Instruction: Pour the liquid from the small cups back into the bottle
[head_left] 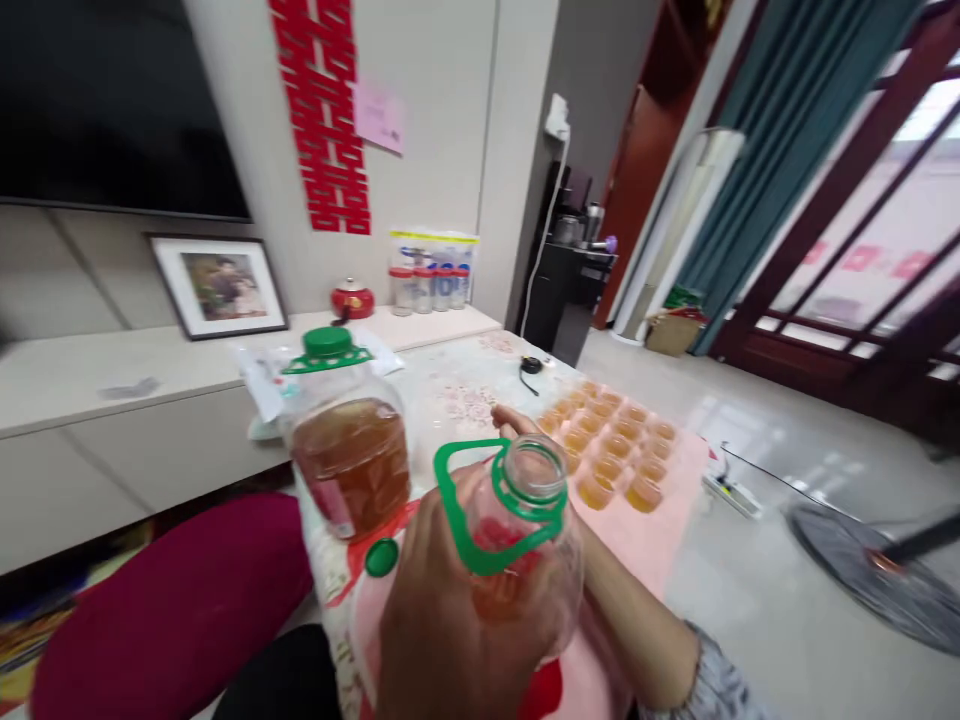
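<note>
Wrapped round the body of an open clear plastic jug [551, 575], the left hand [431, 580] has a closed, full hold on it from the near side. The right hand [511, 420] lies behind the jug, only its fingers showing past the neck; whether it grips, supports or merely passes by cannot be told. The jug is over the near part of the table, its uncapped mouth facing up and its green carrying handle [456, 520] hanging out to one side. How much liquid is inside is hard to read through the fingers.

Good handling here would mean keeping the hold low and firm without squeezing, since thin plastic is likely to flex and push liquid up the neck. A palm under or behind the base would probably steady any tilt. The loose handle should stay clear of the mouth. Rows of filled plastic cups [596, 490] stand just beyond on a pink sheet [660, 555], so elbow and forearm need care. The green cap [382, 557] lies left of the hand, near the fuller capped jug [352, 450].
</note>
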